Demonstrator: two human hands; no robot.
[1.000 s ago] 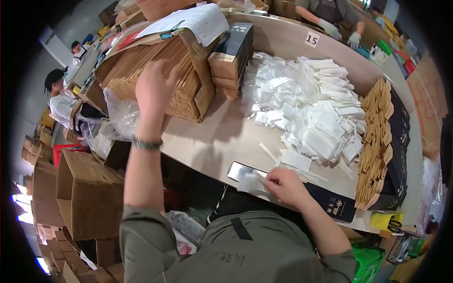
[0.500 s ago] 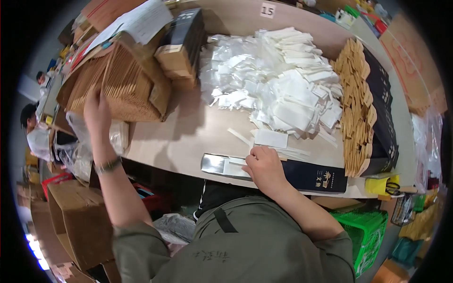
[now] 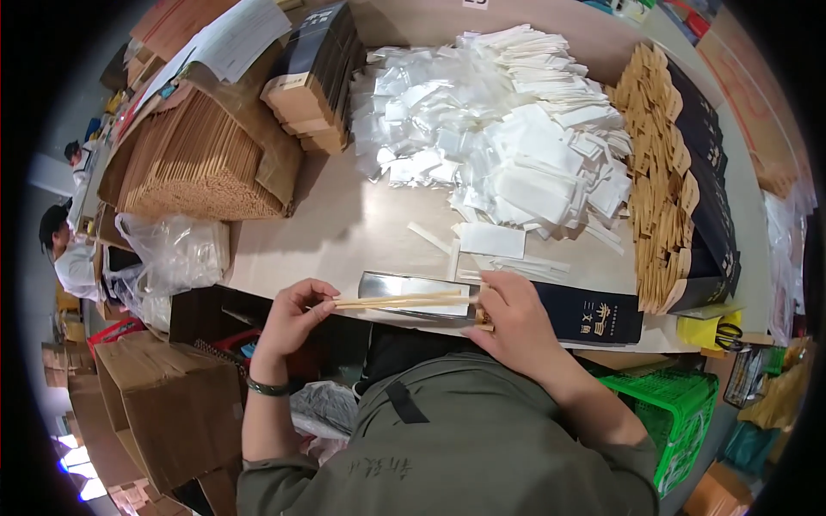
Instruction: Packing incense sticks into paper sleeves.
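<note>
The head view showed, at the left edge of the frame, a seated person [image 3: 73, 271] in a white top and dark cap. Right of that person, in the lower left, was an open cardboard box [image 3: 176, 413], with a clear plastic bag [image 3: 168, 249] above it. In the upper left, a paper-lined carton [image 3: 274, 163] held a dense bundle of thin brown sticks [image 3: 202, 172]. A stack of dark and tan sleeves [image 3: 314, 73] stood beside it on the counter [image 3: 387, 219].

Left of centre, the left hand [image 3: 301, 314] had its thumb and fingers closed on the left ends of a few wooden sticks [image 3: 391, 301], which lay level across the middle of the frame, before a shiny silver strip [image 3: 387, 284]. At their right ends, the right hand [image 3: 516, 318] had its fingers bent near the left end of a flat dark sleeve [image 3: 594, 314]; whether it gripped anything could not be told. Above, upper centre, was a heap of white packets [image 3: 542, 155]. Further right were a row of tan-edged sleeves [image 3: 661, 181], a yellow holder [image 3: 699, 331] and, below, a green crate [image 3: 680, 421].
</note>
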